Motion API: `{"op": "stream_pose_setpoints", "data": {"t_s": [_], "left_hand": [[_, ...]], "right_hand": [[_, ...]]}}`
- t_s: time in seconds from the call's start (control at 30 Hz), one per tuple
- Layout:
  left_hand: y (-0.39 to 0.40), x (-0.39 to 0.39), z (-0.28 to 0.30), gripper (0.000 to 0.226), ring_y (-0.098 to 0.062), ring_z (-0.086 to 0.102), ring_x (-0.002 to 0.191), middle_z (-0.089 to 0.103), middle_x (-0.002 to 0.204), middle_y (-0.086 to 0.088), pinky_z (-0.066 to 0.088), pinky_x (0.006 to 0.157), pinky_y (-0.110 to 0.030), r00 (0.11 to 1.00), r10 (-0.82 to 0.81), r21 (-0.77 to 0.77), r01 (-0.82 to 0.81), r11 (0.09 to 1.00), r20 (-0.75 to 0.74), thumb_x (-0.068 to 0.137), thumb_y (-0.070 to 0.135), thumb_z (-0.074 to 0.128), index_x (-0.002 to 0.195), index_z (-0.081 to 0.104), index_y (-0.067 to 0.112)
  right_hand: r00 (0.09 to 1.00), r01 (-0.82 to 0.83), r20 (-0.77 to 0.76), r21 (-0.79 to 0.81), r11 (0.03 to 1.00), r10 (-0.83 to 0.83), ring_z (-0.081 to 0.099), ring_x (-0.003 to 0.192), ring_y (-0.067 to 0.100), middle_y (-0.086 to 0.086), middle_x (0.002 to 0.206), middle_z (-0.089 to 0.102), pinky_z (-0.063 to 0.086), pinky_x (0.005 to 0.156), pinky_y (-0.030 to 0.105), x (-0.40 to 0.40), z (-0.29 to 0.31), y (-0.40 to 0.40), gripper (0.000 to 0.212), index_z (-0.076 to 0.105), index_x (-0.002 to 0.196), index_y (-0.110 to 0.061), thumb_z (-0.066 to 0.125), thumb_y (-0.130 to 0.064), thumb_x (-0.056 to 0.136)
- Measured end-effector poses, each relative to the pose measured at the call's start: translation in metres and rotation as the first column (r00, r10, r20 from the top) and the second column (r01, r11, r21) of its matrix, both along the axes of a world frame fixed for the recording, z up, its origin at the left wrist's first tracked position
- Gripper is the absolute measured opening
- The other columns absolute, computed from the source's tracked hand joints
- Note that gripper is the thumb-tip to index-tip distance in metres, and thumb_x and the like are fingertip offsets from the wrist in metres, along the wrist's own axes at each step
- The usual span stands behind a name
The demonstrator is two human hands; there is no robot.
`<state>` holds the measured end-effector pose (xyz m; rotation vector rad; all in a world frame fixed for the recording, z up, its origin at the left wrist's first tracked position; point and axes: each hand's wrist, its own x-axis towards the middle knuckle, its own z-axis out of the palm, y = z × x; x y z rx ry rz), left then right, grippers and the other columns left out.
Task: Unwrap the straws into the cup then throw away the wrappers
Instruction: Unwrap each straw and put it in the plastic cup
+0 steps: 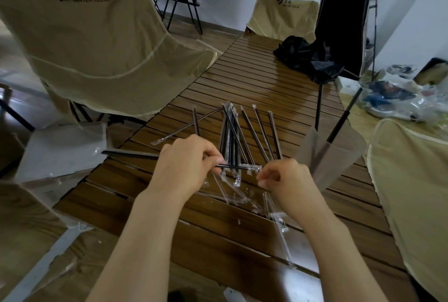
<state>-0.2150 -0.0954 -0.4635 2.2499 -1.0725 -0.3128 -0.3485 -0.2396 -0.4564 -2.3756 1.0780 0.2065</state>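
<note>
Pinching the straw with the left hand, the right hand, clamped on the wrapper, should pull straight off.

Both forearms are bare to the frame's edge; the left hand and right hand wear no gloves, rings or watch.

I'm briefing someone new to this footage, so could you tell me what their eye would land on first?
Probably the two hands at centre: the left hand and right hand pull a black straw from its clear wrapper. Behind them a heap of wrapped straws fans across the slatted wooden table. To the right stands a frosted cup holding one straw.
</note>
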Motion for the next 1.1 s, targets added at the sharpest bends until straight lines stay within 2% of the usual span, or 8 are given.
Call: {"op": "stream_pose_setpoints", "data": {"t_s": [0.17, 0.27, 0.4, 0.53, 0.67, 0.8, 0.93, 1.1], "left_hand": [[-0.003, -0.003, 0.001, 0.008, 0.004, 0.063, 0.083, 0.069, 0.076, 0.021, 0.045, 0.101, -0.044, 0.999, -0.043, 0.011, 0.043, 0.999, 0.027, 0.090, 0.042, 0.062, 0.094, 0.069, 0.039], [-0.004, -0.003, 0.000, 0.010, 0.005, 0.063, 0.083, 0.069, 0.077, 0.021, 0.046, 0.100, -0.044, 0.997, -0.073, 0.002, 0.073, 0.997, 0.023, 0.090, 0.042, 0.063, 0.094, 0.071, 0.037], [-0.003, -0.002, 0.000, 0.010, 0.005, 0.064, 0.085, 0.069, 0.074, 0.022, 0.045, 0.102, -0.046, 0.995, -0.099, -0.010, 0.099, 0.995, -0.002, 0.089, 0.042, 0.064, 0.093, 0.072, 0.038], [-0.002, -0.003, -0.001, 0.007, 0.003, 0.064, 0.088, 0.070, 0.073, 0.022, 0.045, 0.102, -0.047, 0.995, -0.092, -0.014, 0.092, 0.996, -0.024, 0.088, 0.041, 0.064, 0.091, 0.071, 0.040], [-0.002, -0.005, 0.001, 0.011, 0.005, 0.065, 0.086, 0.071, 0.074, 0.020, 0.046, 0.102, -0.046, 0.996, -0.059, -0.027, 0.057, 0.998, -0.074, 0.089, 0.040, 0.063, 0.096, 0.071, 0.037], [-0.003, -0.007, 0.002, 0.016, 0.009, 0.063, 0.077, 0.071, 0.074, 0.018, 0.046, 0.101, -0.046, 0.995, -0.046, -0.018, 0.045, 0.999, -0.085, 0.091, 0.040, 0.061, 0.102, 0.071, 0.035], [-0.001, -0.006, 0.004, 0.016, 0.007, 0.048, 0.043, 0.063, 0.064, 0.014, 0.051, 0.084, -0.037, 0.997, -0.049, 0.003, 0.049, 0.999, -0.060, 0.097, 0.038, 0.052, 0.096, 0.068, 0.035], [0.009, 0.006, 0.007, 0.017, 0.010, 0.050, 0.044, 0.063, 0.067, 0.015, 0.047, 0.067, -0.025, 0.999, -0.022, 0.019, 0.022, 1.000, 0.031, 0.099, 0.037, 0.048, 0.098, 0.064, 0.036]], "right_hand": [[0.954, -0.001, 0.299, -0.084, 0.996, 0.026, 0.059, 0.089, 0.003, -0.010, 0.110, 0.061, 0.045, 0.065, 0.011, -0.011, -0.003, 0.016, 0.048, 0.053, 0.126, -0.028, 0.072, -0.022, 0.082], [0.957, -0.075, 0.269, -0.119, 0.990, 0.105, 0.061, 0.082, 0.000, -0.010, 0.098, 0.066, 0.049, 0.064, 0.011, -0.007, 0.004, 0.020, 0.024, 0.064, 0.114, -0.025, 0.063, -0.023, 0.090], [0.989, -0.067, 0.135, 0.036, 0.997, 0.062, 0.064, 0.072, 0.000, -0.008, 0.081, 0.067, 0.052, 0.068, 0.012, 0.000, 0.007, 0.015, 0.015, 0.066, 0.106, -0.018, 0.057, -0.018, 0.095], [0.904, -0.007, 0.429, 0.018, 1.000, -0.001, 0.065, 0.059, 0.009, -0.001, 0.066, 0.069, 0.058, 0.066, 0.029, -0.009, -0.002, 0.019, 0.012, 0.072, 0.080, -0.011, 0.063, -0.008, 0.088], [0.914, -0.054, 0.405, 0.096, 0.994, 0.011, 0.057, 0.049, -0.005, 0.002, 0.064, 0.061, 0.048, 0.056, 0.008, -0.004, -0.002, 0.018, 0.014, 0.068, 0.094, 0.005, 0.058, -0.005, 0.091], [0.877, 0.005, 0.480, 0.050, 0.999, -0.028, 0.056, 0.047, -0.003, 0.008, 0.070, 0.067, 0.046, 0.055, 0.009, -0.006, -0.003, 0.019, 0.014, 0.069, 0.087, 0.004, 0.061, -0.007, 0.090], [0.874, 0.108, 0.481, -0.060, 0.992, -0.066, 0.062, 0.056, -0.002, -0.005, 0.068, 0.068, 0.049, 0.055, 0.013, -0.009, -0.007, 0.020, 0.013, 0.069, 0.079, -0.016, 0.063, -0.015, 0.090], [0.872, 0.143, 0.481, -0.072, 0.987, -0.091, 0.064, 0.059, -0.001, -0.006, 0.065, 0.067, 0.052, 0.059, 0.014, -0.020, -0.004, 0.016, 0.018, 0.066, 0.074, -0.022, 0.063, -0.015, 0.090]]}}
